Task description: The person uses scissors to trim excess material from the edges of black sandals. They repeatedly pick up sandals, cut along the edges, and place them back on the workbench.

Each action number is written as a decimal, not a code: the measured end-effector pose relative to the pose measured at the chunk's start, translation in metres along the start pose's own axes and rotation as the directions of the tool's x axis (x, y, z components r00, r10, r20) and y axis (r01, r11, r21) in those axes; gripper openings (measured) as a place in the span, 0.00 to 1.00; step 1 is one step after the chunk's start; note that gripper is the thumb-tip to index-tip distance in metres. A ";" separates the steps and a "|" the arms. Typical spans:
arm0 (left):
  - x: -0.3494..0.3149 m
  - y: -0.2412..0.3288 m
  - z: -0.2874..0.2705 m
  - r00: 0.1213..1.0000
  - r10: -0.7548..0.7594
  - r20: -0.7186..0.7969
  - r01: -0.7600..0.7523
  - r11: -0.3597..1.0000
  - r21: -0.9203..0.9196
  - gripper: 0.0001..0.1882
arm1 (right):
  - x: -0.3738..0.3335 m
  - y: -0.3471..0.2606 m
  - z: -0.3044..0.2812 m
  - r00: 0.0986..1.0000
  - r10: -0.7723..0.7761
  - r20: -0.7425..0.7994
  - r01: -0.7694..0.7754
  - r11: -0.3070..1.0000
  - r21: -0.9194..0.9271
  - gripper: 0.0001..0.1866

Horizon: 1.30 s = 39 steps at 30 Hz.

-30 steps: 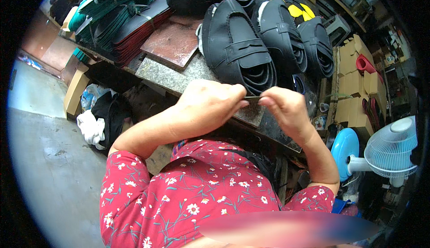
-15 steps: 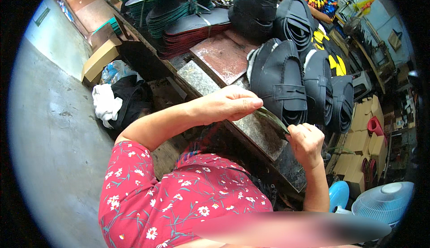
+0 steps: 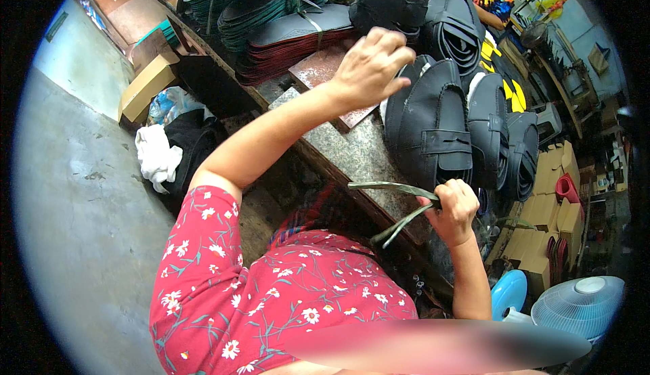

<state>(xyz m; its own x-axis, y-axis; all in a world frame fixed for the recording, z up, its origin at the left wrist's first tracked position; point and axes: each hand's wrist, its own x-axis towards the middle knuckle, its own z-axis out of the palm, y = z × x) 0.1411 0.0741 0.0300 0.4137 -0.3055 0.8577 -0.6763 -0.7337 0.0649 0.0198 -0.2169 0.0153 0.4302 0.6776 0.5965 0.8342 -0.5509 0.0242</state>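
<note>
My right hand (image 3: 455, 211) is closed around thin dark-green flat strips (image 3: 399, 187). Their free ends fan out to the left above the bench edge, one upper and a split lower pair; their material is unclear. Raised over the bench, my left hand (image 3: 374, 67) has loosely bent fingers, the thumb apart, and nothing visible in it. Just right of it stand stacks of black loafer uppers (image 3: 430, 121), nested into each other, with a strap across the front. More black uppers (image 3: 489, 128) stand beside them.
Tied piles of green-edged sheets (image 3: 261, 26) and red-edged sheets (image 3: 291, 53) fill the bench's far left. A reddish board (image 3: 315, 70) lies on the grey bench top (image 3: 338, 145). Another person's arm (image 3: 489, 16) shows at the back. A blue-and-white fan (image 3: 579, 307) stands at lower right.
My left hand has let go of the strips and moved up and away toward the far side. The strips now hang loose from my right hand, which has shifted slightly left.
</note>
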 end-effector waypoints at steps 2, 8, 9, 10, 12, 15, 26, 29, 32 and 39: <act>0.029 -0.018 0.010 0.990 0.048 -0.133 -0.024 0.984 0.174 0.33 | 0.000 -0.001 0.000 0.999 0.040 -0.007 -0.040 0.999 -0.019 0.19; 0.111 -0.062 0.010 0.973 -0.187 0.135 0.146 0.954 0.262 0.40 | 0.002 0.000 0.003 0.997 0.067 -0.034 -0.067 0.998 0.017 0.19; 0.120 -0.065 0.010 0.966 -0.173 0.192 0.111 0.948 0.297 0.40 | 0.002 0.000 0.003 0.997 0.072 -0.029 -0.072 0.997 0.004 0.19; 0.128 -0.066 0.010 0.955 -0.160 0.250 0.071 0.942 0.329 0.40 | 0.001 0.000 0.003 0.997 0.075 -0.030 -0.075 0.997 0.002 0.19; 0.136 -0.061 0.008 0.955 -0.214 0.206 0.141 0.937 0.319 0.32 | 0.000 0.000 0.002 0.995 0.090 -0.029 -0.090 0.996 0.006 0.19; 0.141 -0.036 -0.003 1.000 -0.010 -0.027 0.017 0.961 0.276 0.24 | -0.001 0.000 0.003 0.995 0.086 -0.042 -0.086 0.996 -0.007 0.19; 0.106 0.100 0.096 0.921 0.348 0.173 -0.368 0.925 0.096 0.09 | 0.003 -0.005 0.010 0.995 0.097 0.005 -0.097 0.995 -0.028 0.20; 0.093 0.093 0.115 0.952 0.280 0.127 -0.278 0.960 -0.030 0.27 | 0.003 -0.008 0.013 0.995 0.097 -0.030 -0.098 0.995 -0.033 0.21; 0.092 0.075 0.112 0.953 0.277 0.122 -0.257 0.954 -0.153 0.37 | 0.000 -0.008 0.015 0.988 0.148 -0.051 -0.151 0.987 -0.061 0.22; 0.083 -0.041 0.083 0.993 -0.098 0.072 0.084 0.982 0.172 0.29 | -0.007 0.001 0.015 0.985 0.157 -0.077 -0.161 0.986 -0.051 0.22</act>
<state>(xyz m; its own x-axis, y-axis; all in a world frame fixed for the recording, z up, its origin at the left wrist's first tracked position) 0.2540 0.0288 0.0560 0.5206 -0.2755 0.8082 -0.5243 -0.8502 0.0480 0.0231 -0.2152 -0.0012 0.5281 0.5433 0.6527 0.7351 -0.6772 -0.0311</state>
